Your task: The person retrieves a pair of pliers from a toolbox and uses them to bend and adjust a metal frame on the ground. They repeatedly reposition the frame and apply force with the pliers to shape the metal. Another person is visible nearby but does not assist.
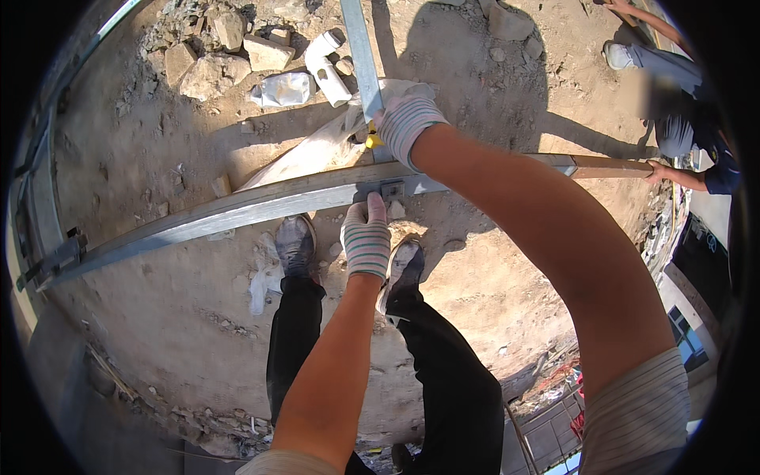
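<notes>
A long grey metal beam (261,207) runs across in front of me, and a narrower metal bar (361,59) meets it from the far side. My left hand (366,237), in a striped knit glove, is closed at the beam's near edge, its fingertips beside a small square metal plate (393,189). My right hand (408,129), gloved alike, is closed at the narrower bar just beyond the beam, fingers partly hidden. Beneath its fingertips shows a small yellow object (374,136) whose kind I cannot make out.
Another person's hand (656,172) holds a brownish bar (609,167) at the right. Beyond the beam lie a white pipe elbow (323,67), a clear plastic piece (283,89) and broken stones (214,75). My shoes (296,244) stand on dirt close to the beam. A metal frame (47,174) edges the left.
</notes>
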A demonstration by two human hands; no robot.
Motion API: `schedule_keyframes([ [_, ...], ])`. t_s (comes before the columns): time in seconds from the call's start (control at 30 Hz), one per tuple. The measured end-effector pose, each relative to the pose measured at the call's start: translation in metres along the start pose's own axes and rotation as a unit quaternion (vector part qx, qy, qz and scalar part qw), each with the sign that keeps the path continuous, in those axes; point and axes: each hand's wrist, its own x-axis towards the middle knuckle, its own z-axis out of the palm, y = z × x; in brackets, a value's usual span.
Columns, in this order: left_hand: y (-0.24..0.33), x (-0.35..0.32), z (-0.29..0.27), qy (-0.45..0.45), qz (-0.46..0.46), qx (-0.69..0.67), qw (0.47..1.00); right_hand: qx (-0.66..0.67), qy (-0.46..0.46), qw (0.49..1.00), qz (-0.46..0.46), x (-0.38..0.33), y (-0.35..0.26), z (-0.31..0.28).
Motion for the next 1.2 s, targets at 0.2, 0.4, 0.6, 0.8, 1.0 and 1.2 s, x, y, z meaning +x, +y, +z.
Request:
schedule_keyframes([
  [0.2, 0.004, 0.006, 0.002, -0.013, -0.031, -0.104, 0.994, -0.11, -0.018, 0.993, -0.044, 0.006, 0.004, 0.004],
  [0.4, 0.022, -0.013, 0.007, 0.064, 0.076, 0.1, 0.99, -0.093, -0.025, 0.995, -0.012, 0.007, 0.007, 0.009],
  [0.6, 0.012, 0.006, 0.003, -0.026, -0.038, -0.133, 0.99, -0.103, -0.011, 0.994, -0.031, 0.007, 0.005, 0.008],
  [0.8, 0.021, -0.005, 0.008, 0.067, 0.081, 0.077, 0.992, -0.072, 0.017, 0.997, -0.01, 0.007, 0.012, 0.018],
  [1.0, 0.011, 0.006, 0.004, -0.072, -0.125, -0.224, 0.964, -0.114, -0.023, 0.992, -0.045, 0.002, 0.004, 0.004],
  [1.2, 0.01, 0.001, 0.001, 0.043, 0.082, 0.208, 0.974, -0.043, -0.009, 0.999, 0.009, 0.0, 0.0, 0.001],
])
